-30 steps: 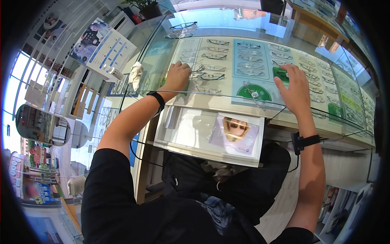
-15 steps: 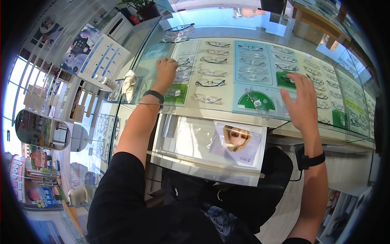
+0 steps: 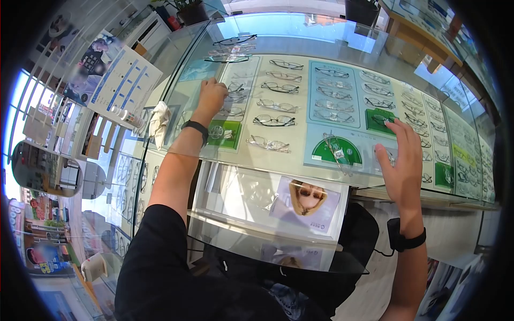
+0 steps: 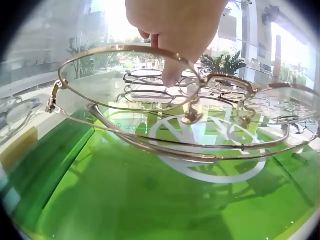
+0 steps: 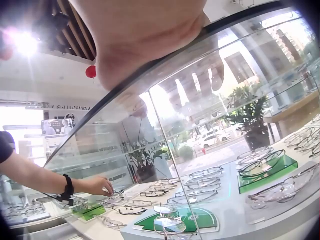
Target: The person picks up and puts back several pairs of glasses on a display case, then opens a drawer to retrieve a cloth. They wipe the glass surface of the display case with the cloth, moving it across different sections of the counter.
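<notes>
In the head view my left hand (image 3: 210, 99) is inside the glass case at the left column of eyeglasses, fingers curled at a dark-framed pair (image 3: 234, 88). The left wrist view shows the hand (image 4: 175, 30) beyond a gold-rimmed pair (image 4: 127, 50) over a green stand (image 4: 125, 185); its fingertips are partly hidden. My right hand (image 3: 401, 160), fingers spread and slightly bent, is at the glass near the front right, close to a green block (image 3: 381, 122) bearing glasses. It holds nothing visible. The right wrist view shows its underside (image 5: 145, 35) above the glass edge.
Below the case top an open white drawer (image 3: 230, 214) holds a leaflet (image 3: 308, 206). A green half-round stand (image 3: 337, 151) carries glasses near the front. A white cloth (image 3: 159, 124) lies at the left edge, and a plant pot (image 3: 191, 14) stands behind.
My left hand has moved left along the case, away from the second column of glasses. My right hand has shifted down and a little right in the view, and the camera view has tilted.
</notes>
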`<state>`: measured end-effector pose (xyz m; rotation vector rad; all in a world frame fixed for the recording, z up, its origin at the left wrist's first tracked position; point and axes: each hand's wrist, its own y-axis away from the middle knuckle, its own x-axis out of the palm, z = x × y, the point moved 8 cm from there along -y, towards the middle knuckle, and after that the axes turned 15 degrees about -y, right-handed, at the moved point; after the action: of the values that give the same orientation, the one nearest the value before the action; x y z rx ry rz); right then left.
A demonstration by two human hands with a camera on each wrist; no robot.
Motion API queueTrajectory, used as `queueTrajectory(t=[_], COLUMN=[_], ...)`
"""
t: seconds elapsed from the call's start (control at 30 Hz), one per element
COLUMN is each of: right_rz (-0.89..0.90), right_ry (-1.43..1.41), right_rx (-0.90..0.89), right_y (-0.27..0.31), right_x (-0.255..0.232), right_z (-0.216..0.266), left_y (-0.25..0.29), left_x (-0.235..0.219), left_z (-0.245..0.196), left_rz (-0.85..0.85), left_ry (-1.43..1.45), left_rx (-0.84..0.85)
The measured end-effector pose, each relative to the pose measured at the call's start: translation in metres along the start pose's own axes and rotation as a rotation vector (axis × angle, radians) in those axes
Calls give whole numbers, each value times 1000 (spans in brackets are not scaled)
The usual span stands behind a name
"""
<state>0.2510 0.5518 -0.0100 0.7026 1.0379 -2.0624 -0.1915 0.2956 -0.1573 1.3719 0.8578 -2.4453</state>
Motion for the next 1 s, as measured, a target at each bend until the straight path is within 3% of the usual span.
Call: queueTrajectory(t=[0.13, 0.27, 0.33, 0.63, 1.0], right_rz=[6, 1, -2, -10, -8], right_ry=[11, 15, 17, 16, 35], right_rx=[-3, -16, -22, -57, -77], right_y=[0, 0, -1, -1, 0], right_x=[1, 2, 1, 0, 1], right_z=[0, 1, 2, 4, 5], left_y=[-1, -6, -8, -2, -3], left_x=[2, -4, 4, 35, 45], left_z=[0, -3, -7, -13, -17], left_rz=[94, 63, 180, 370, 391], left_ry=[15, 12, -88, -93, -59], left_rx=[9, -15, -33, -47, -22])
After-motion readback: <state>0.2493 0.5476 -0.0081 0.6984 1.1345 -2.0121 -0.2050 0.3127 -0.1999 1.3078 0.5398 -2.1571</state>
